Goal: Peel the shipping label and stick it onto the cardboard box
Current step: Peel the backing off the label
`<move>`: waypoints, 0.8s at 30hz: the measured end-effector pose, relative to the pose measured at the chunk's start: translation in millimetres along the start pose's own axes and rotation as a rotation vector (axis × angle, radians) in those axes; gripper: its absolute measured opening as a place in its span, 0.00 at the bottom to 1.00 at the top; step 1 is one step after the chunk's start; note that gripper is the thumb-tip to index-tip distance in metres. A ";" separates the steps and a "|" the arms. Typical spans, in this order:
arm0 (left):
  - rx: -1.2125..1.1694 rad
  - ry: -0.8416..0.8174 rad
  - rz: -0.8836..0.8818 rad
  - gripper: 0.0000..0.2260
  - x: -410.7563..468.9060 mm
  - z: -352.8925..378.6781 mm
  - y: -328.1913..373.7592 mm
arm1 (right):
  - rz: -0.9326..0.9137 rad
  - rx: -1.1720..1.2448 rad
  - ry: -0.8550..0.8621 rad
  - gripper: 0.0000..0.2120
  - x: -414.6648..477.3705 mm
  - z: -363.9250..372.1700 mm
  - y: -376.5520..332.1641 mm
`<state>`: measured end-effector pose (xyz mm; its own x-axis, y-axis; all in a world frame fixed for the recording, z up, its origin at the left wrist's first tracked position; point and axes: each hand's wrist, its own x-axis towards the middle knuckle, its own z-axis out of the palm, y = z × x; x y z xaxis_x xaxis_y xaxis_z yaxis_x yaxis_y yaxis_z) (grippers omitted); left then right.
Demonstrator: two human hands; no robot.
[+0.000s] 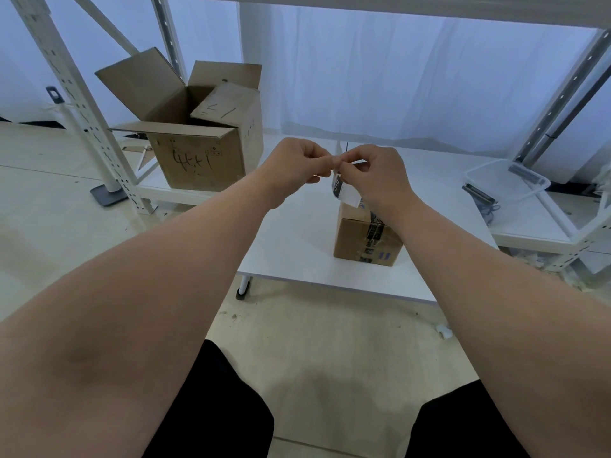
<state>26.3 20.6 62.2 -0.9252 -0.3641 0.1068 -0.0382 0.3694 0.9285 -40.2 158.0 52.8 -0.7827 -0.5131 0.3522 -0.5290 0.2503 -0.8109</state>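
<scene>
While my left hand (299,161) and right hand (373,175) pinch the shipping label (345,192) with curled fingertips, I should peel slowly, with the cardboard box (362,241) at six o'clock

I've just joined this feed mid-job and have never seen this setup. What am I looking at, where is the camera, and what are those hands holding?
No machine here: a person works with bare hands. The single picture comes from a camera worn on the head, looking forward and down. The left hand and right hand meet above a white table, both pinching the top of a small label that hangs down. Below it a taped cardboard box stands on the table. On shelves behind sit a large open box and a clear tub.
</scene>
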 end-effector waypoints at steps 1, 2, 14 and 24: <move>0.016 -0.005 -0.008 0.09 0.0 0.3 -0.7 | -0.006 -0.022 -0.011 0.08 0.2 -0.3 1.1; 0.033 -0.007 -0.011 0.08 0.0 0.6 -1.2 | -0.014 -0.043 -0.020 0.08 0.3 -0.3 1.8; 0.064 -0.007 -0.023 0.03 -1.3 5.2 1.1 | 0.034 -0.007 -0.015 0.04 -2.9 -4.3 3.0; 0.060 0.015 0.043 0.05 -3.8 5.5 4.0 | 0.211 0.388 0.004 0.08 -2.1 -6.4 0.3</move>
<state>27.6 28.2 63.6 -0.9207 -0.3597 0.1516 -0.0220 0.4357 0.8998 -40.8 164.4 54.9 -0.8621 -0.4803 0.1614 -0.1960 0.0224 -0.9804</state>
